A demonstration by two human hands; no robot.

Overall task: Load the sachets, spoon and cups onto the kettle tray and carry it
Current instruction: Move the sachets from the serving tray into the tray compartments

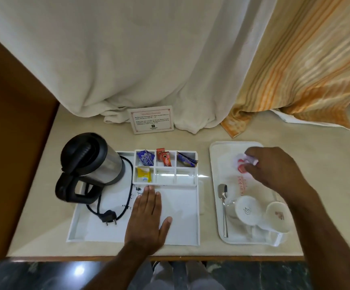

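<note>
A white kettle tray (198, 227) holds a black-and-steel kettle (90, 164) at its left and a compartment rack with blue, red and yellow sachets (164, 160) at the back. My left hand (149, 216) lies flat and open on the tray's bare floor. On a second white tray (213, 164) to the right lie a metal spoon (223, 204) and two upturned white cups (248, 210). My right hand (274, 168) pinches white-and-red sachets (242, 163) at the back of that right tray.
The kettle's black cord and plug (109, 217) lie on the kettle tray floor. A printed card (151, 120) stands at the back against a white curtain (128, 59). An orange striped curtain (306, 70) hangs at the right. The table's front edge (211, 257) is near me.
</note>
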